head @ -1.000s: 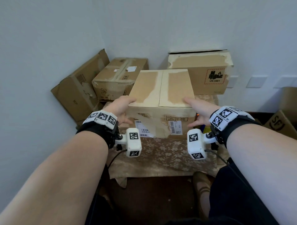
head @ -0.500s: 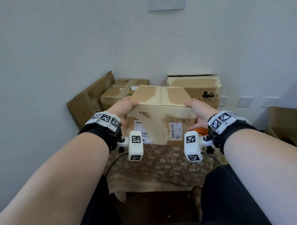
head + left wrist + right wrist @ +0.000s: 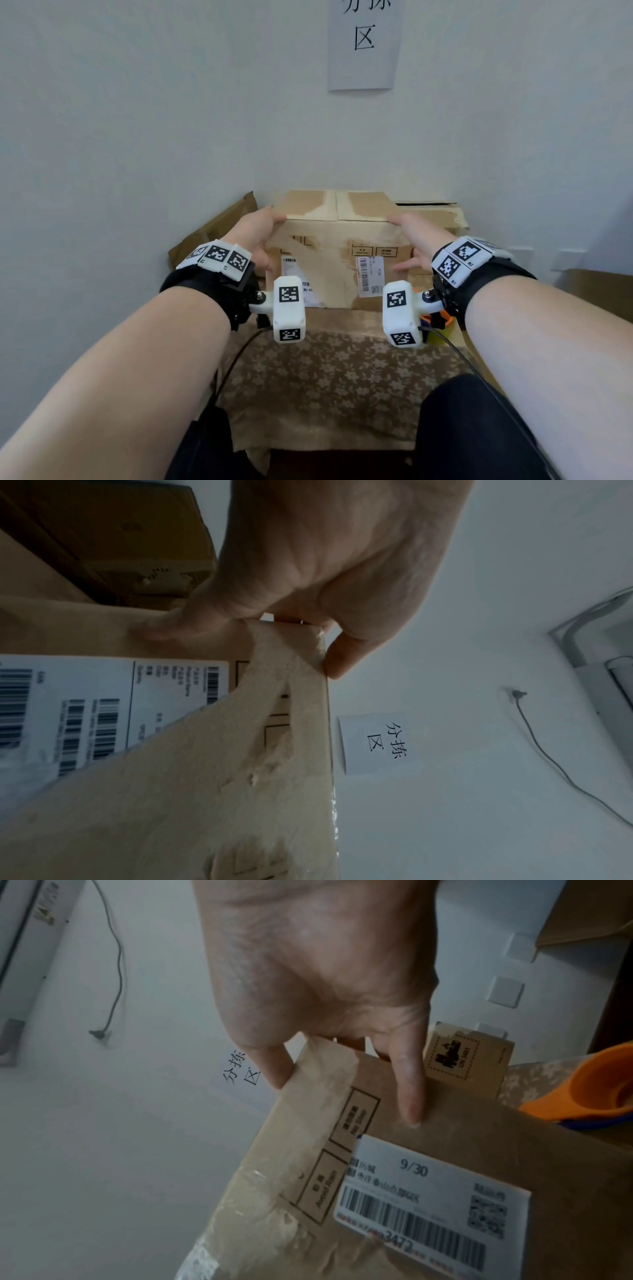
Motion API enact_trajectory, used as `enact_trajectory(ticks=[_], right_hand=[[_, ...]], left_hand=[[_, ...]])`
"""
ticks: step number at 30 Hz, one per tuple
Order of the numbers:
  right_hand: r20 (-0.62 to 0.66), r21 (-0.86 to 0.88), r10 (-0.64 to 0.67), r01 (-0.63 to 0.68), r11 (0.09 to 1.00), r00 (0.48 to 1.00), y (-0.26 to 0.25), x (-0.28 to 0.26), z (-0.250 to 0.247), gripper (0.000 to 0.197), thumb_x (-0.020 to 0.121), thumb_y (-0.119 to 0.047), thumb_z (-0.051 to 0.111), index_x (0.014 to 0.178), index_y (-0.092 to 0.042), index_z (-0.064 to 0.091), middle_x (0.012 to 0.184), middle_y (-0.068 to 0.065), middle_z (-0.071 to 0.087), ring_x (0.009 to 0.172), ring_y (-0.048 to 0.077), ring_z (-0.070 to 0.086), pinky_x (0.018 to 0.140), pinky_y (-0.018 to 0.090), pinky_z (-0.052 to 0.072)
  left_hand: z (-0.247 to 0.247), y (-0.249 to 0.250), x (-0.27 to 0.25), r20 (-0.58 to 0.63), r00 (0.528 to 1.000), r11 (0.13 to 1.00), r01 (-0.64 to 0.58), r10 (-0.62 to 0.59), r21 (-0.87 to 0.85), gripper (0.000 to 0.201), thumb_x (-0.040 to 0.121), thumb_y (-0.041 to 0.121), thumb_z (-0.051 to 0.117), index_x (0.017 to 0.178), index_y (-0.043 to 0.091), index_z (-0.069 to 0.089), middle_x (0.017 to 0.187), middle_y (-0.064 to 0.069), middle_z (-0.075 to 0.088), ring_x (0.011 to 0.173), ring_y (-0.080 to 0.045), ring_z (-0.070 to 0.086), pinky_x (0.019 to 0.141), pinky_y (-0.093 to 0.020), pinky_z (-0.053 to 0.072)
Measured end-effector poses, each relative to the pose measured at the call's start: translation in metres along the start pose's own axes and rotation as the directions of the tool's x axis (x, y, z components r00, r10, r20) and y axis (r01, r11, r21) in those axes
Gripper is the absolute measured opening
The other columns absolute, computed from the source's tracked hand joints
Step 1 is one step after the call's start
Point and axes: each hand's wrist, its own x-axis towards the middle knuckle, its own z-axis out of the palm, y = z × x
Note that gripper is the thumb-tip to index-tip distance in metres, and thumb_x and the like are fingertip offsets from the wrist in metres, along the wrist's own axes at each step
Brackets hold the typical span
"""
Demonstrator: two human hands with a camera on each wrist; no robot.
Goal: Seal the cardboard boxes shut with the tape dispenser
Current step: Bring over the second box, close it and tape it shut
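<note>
A worn cardboard box [image 3: 337, 253] with barcode labels stands on the floral-cloth table [image 3: 342, 377], its two top flaps lying closed. My left hand [image 3: 272, 241] grips the top left front corner, fingers on the lid and thumb on the front face [image 3: 246, 642]. Over at the top right corner my right hand [image 3: 402, 241] holds on the same way [image 3: 346, 1085]. An orange tape dispenser [image 3: 596, 1085] lies on the table to the right of the box, mostly hidden behind my right wrist [image 3: 443, 313].
More cardboard boxes stand behind against the wall: a leaning one at left [image 3: 219, 226], one at rear right [image 3: 435, 214], another at far right [image 3: 603, 291]. A paper sign [image 3: 363, 44] hangs on the wall. My legs are close to the table's near edge.
The head view has tilted up, bringing the wall sign into sight. The box now stands higher against the boxes behind and hides most of them. Both hands keep their hold.
</note>
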Motion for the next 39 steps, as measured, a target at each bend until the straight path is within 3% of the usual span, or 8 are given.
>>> enact_trajectory(ticks=[5, 10, 15, 20, 27, 32, 36, 39], right_hand=[[0.017, 0.009, -0.062, 0.062, 0.998, 0.998, -0.015, -0.005, 0.015, 0.033, 0.099, -0.023, 0.048, 0.131, -0.017, 0.045, 0.149, 0.010, 0.032, 0.132, 0.043, 0.033, 0.088, 0.056, 0.051], [0.030, 0.119, -0.054, 0.050, 0.992, 0.998, -0.017, 0.008, 0.036, 0.056, 0.099, -0.023, 0.048, 0.150, -0.026, 0.025, 0.158, -0.002, 0.017, 0.141, 0.038, 0.020, 0.071, 0.047, 0.055], [0.055, 0.158, -0.041, 0.032, 0.987, 0.998, -0.006, 0.034, 0.058, 0.058, 0.098, -0.024, 0.049, 0.150, -0.032, 0.026, 0.157, 0.000, 0.023, 0.140, 0.036, 0.022, 0.085, 0.053, 0.054], [0.066, 0.179, -0.033, 0.021, 0.984, 0.997, 0.008, 0.068, 0.078, 0.057, 0.098, -0.023, 0.049, 0.150, -0.031, 0.028, 0.156, -0.003, 0.024, 0.137, 0.034, 0.028, 0.083, 0.054, 0.055], [0.075, 0.127, -0.096, 0.086, 0.988, 0.993, 0.015, 0.128, 0.109, 0.064, 0.097, -0.025, 0.052, 0.151, -0.036, 0.020, 0.155, -0.004, 0.024, 0.132, 0.024, 0.038, 0.090, 0.053, 0.052], [0.100, -0.101, -0.224, 0.233, 0.967, 0.970, 0.003, 0.181, 0.137, 0.046, 0.097, -0.038, 0.047, 0.143, -0.037, 0.036, 0.130, 0.004, 0.047, 0.106, 0.023, 0.058, 0.081, 0.047, 0.058], [0.079, -0.268, -0.335, 0.344, 0.900, 0.939, -0.005, 0.220, 0.154, 0.046, 0.094, -0.051, 0.046, 0.138, -0.039, 0.041, 0.124, 0.003, 0.056, 0.099, 0.025, 0.062, 0.078, 0.048, 0.058], [0.090, -0.326, -0.382, 0.390, 0.861, 0.920, -0.006, 0.240, 0.161, 0.049, 0.093, -0.056, 0.045, 0.139, -0.039, 0.040, 0.127, 0.003, 0.057, 0.104, 0.026, 0.063, 0.082, 0.050, 0.056]], left_hand=[[-0.024, 0.015, 0.005, 0.007, 0.995, 0.993, -0.098, 0.098, 0.067, 0.025, 0.087, 0.020, 0.054, 0.111, 0.022, 0.059, 0.120, -0.011, 0.062, 0.112, -0.040, 0.057, 0.088, -0.076, 0.034], [-0.037, 0.020, 0.009, -0.006, 0.985, 0.985, -0.170, 0.170, 0.032, 0.017, 0.093, 0.017, 0.046, 0.094, 0.024, 0.061, 0.096, -0.007, 0.068, 0.099, -0.034, 0.061, 0.098, -0.072, 0.030], [-0.050, 0.015, 0.032, -0.020, 0.981, 0.980, -0.193, 0.194, 0.047, 0.016, 0.092, 0.022, 0.048, 0.103, 0.023, 0.059, 0.099, -0.007, 0.065, 0.095, -0.030, 0.060, 0.097, -0.069, 0.032], [-0.084, -0.009, 0.120, -0.041, 0.991, 0.991, -0.122, 0.124, 0.056, 0.078, 0.060, 0.043, 0.073, 0.133, 0.037, 0.046, 0.134, 0.000, 0.055, 0.122, -0.033, 0.052, 0.086, -0.077, 0.033], [-0.070, -0.012, 0.137, -0.125, 0.968, 0.976, -0.218, 0.215, -0.010, 0.062, 0.095, 0.014, 0.054, 0.148, 0.032, 0.028, 0.129, 0.003, 0.055, 0.109, -0.022, 0.060, 0.090, -0.057, 0.047], [-0.074, -0.008, 0.201, -0.294, 0.858, 0.893, -0.336, 0.421, 0.300, 0.041, 0.097, 0.027, 0.047, 0.137, 0.032, 0.045, 0.133, -0.002, 0.049, 0.109, -0.023, 0.058, 0.090, -0.046, 0.053], [-0.074, 0.001, 0.246, -0.312, 0.794, 0.798, -0.324, 0.521, 0.508, 0.042, 0.099, 0.033, 0.037, 0.140, 0.030, 0.043, 0.150, -0.008, 0.027, 0.134, -0.029, 0.036, 0.108, -0.047, 0.037], [-0.071, 0.007, 0.265, -0.313, 0.821, 0.800, -0.259, 0.478, 0.541, 0.049, 0.102, 0.033, 0.033, 0.150, 0.032, 0.023, 0.159, -0.012, -0.005, 0.145, -0.032, 0.014, 0.118, -0.040, 0.021]])
